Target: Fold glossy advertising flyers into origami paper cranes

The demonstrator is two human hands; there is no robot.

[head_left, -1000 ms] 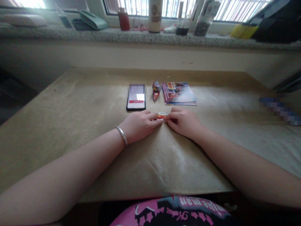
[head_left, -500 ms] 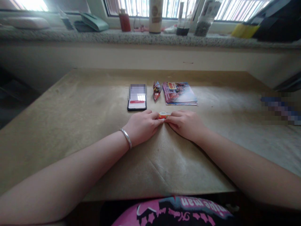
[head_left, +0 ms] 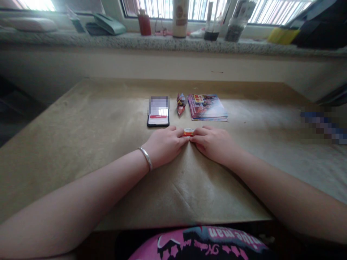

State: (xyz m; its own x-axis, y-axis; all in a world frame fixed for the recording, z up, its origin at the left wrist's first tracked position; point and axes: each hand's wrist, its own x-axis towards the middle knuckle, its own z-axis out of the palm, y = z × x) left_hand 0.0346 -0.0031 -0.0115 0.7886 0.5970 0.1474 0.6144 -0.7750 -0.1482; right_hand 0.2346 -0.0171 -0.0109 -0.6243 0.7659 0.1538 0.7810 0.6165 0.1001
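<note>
Between my two hands is a small folded piece of printed paper, white with orange and red, lying at the tabletop. My left hand, with a silver bangle at the wrist, pinches its left end. The right end is pinched by the fingers of my right hand. Much of the paper is hidden under my fingers. Just beyond it stands a small folded paper piece in red and mixed colours. A stack of square printed sheets lies right of that, and a phone lies to its left.
The table has a tan cover and ends at a wall below a granite sill. On the sill are a red bottle, a tall pale container and a yellow object. A blurred-out item lies at the table's right.
My right fingers have shifted slightly along the folded paper's right end, covering a bit more of it. My left hand has hardly moved, and the other things stay put.
</note>
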